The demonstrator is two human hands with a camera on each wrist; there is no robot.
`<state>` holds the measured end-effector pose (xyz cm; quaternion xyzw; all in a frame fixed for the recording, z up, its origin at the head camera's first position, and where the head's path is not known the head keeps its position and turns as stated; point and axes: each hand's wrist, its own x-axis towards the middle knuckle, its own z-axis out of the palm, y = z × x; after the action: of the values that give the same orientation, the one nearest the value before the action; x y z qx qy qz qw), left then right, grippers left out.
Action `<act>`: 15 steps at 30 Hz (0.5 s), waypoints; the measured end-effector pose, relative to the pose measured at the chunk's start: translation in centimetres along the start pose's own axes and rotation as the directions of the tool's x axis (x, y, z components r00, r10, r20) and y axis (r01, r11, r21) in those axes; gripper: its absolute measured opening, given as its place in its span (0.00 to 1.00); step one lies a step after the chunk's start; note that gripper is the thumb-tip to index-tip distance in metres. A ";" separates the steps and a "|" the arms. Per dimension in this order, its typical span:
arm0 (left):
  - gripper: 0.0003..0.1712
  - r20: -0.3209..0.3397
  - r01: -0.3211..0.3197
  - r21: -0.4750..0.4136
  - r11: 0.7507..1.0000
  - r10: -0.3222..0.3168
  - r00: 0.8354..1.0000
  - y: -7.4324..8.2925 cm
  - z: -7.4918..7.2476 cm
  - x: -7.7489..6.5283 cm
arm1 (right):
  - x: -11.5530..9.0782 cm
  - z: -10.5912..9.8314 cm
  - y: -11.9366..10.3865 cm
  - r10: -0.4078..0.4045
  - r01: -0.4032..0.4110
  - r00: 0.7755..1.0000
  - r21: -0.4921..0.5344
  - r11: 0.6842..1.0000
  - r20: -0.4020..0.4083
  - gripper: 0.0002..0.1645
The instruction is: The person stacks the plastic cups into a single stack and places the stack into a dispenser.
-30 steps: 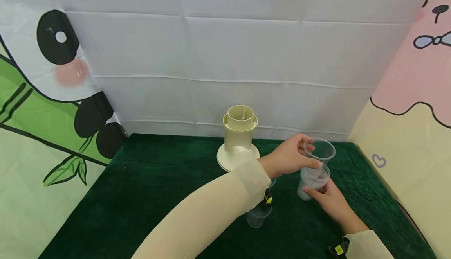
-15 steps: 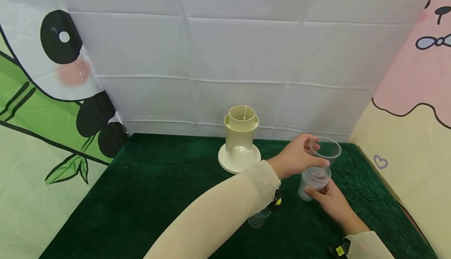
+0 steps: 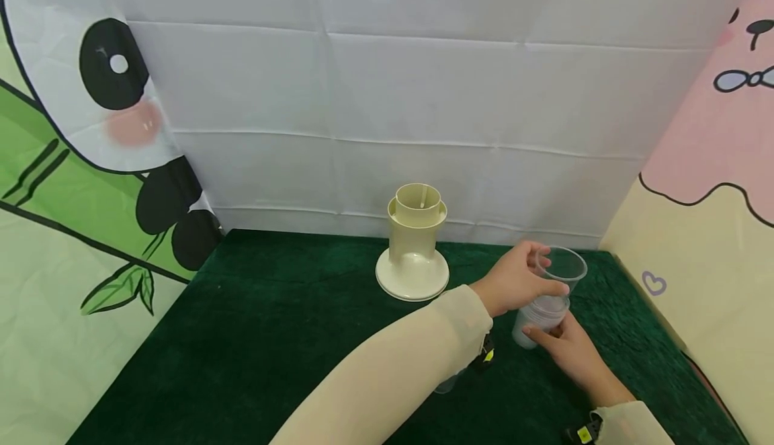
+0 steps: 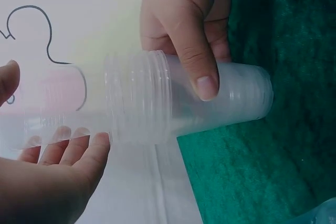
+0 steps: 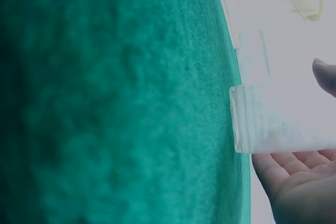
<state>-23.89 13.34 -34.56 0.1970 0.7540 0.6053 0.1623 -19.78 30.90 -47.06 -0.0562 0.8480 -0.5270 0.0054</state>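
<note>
A stack of clear plastic cups [image 3: 533,324] stands on the green cloth at the right, with my right hand [image 3: 568,347] gripping its side, thumb in front. In the right wrist view the ribbed base of the stack [image 5: 283,121] lies over that hand's fingers [image 5: 296,163]. Above it my left hand [image 3: 517,280] holds a single clear plastic cup [image 3: 571,267], thumb on one side and fingers on the other. From the left wrist, this cup's lower end [image 4: 97,103] lies inside the layered rims [image 4: 152,95] of the stack.
A cream cup holder [image 3: 414,243] with a round base stands near the back wall. Part of another clear cup [image 3: 446,384] shows below my left sleeve [image 3: 393,364], which hides the rest. Printed cloths hang at both sides.
My left hand has moved right, then slightly down with its cup, which now sits lower in the stack. The right hand stays almost still around the stack.
</note>
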 end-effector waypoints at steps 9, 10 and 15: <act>0.33 -0.004 0.002 0.031 1.000 -0.001 1.000 -0.2 0.2 -0.2 | 0.0 0.1 0.1 -0.011 0.011 1.000 -0.006 1.000 -0.007 0.42; 0.33 -0.003 0.001 0.033 0.999 -0.001 1.000 -0.2 0.2 -0.2 | 0.0 0.1 0.1 -0.012 0.012 1.000 -0.003 1.000 -0.007 0.42; 0.32 0.005 -0.001 0.030 1.000 0.001 1.000 -0.3 0.4 -0.2 | 0.0 0.1 -0.1 -0.002 0.002 1.000 0.004 1.000 -0.013 0.43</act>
<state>-23.56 13.50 -34.96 0.2014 0.7623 0.5937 0.1609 -19.72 30.75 -47.08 -0.0536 0.8468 -0.5292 -0.0006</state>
